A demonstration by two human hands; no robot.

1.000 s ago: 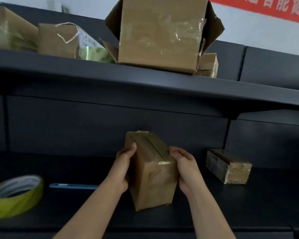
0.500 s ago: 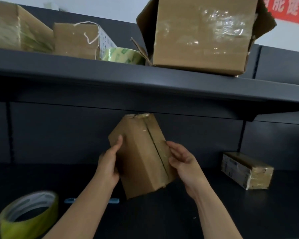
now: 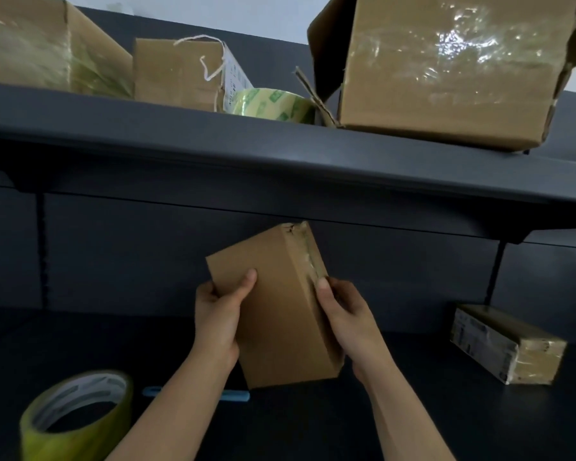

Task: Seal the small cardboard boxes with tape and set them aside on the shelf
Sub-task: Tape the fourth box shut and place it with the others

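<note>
Gripping a small cardboard box [image 3: 276, 314] tilted above the shelf, left hand [image 3: 218, 322] thumb across its face, right hand [image 3: 346, 317] curled along its taped edge

On my feed, two bare forearms come up from the 6 o'clock edge, uncovered along their whole visible length. The left hand [image 3: 218, 322] sits at 7 o'clock and the right hand [image 3: 350, 314] at 5 o'clock, both bare, with short, plain thumbnails.
</note>
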